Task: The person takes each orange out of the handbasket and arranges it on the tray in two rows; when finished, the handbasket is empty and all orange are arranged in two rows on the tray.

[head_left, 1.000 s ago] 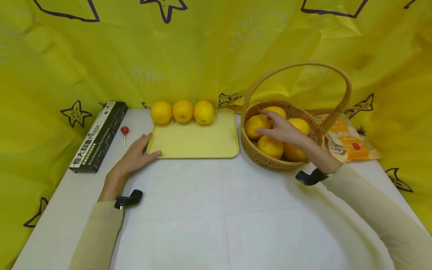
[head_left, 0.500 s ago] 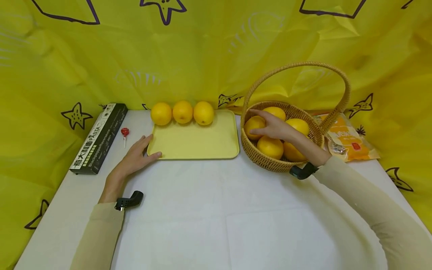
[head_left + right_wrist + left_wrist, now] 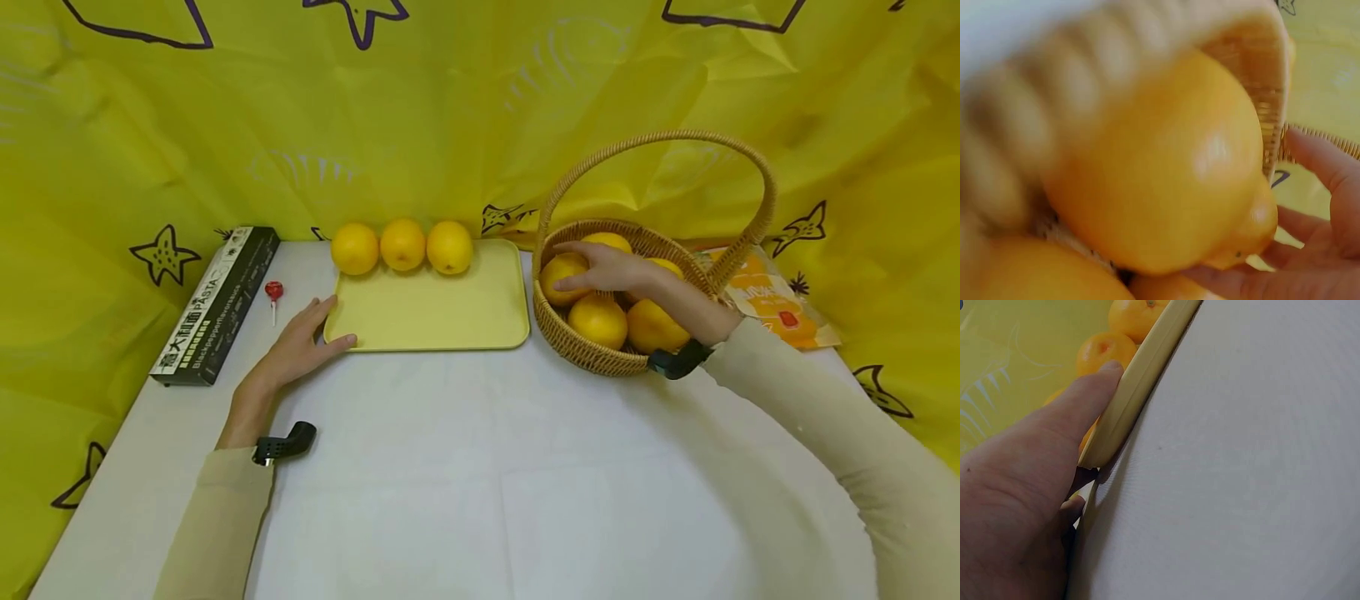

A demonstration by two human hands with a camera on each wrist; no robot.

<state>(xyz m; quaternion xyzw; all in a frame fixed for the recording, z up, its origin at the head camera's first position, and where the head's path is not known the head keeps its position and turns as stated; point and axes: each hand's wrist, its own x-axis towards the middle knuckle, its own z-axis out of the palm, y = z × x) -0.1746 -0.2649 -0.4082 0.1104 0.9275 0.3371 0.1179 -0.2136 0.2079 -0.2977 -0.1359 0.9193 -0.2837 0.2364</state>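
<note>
In the head view my left hand point(image 3: 296, 343) rests at the left front corner of a yellow tray point(image 3: 435, 317), fingers along its side. Its thumb lies over the tray rim point(image 3: 1138, 381) in the left wrist view. Three oranges point(image 3: 403, 245) line the tray's back edge. On the right, my right hand point(image 3: 607, 268) is inside a wicker basket point(image 3: 585, 358), thumb and fingers round an orange point(image 3: 555, 273) at the basket's left. More oranges point(image 3: 597, 322) lie beside it. A large orange point(image 3: 1166, 162) fills the right wrist view, in front of the hand point(image 3: 1316, 250).
A black and white pasta box point(image 3: 213, 308) lies at the left, with a red lollipop point(image 3: 273, 292) beside it. An orange and white packet point(image 3: 780, 304) is behind the basket's right side. The basket's tall handle point(image 3: 660, 137) arches over the oranges. A yellow curtain point(image 3: 420, 108) hangs behind the table.
My right hand has moved left and farther over the orange at the basket's left, its fingers now reaching round the far side. My left hand and the tray have stayed put.
</note>
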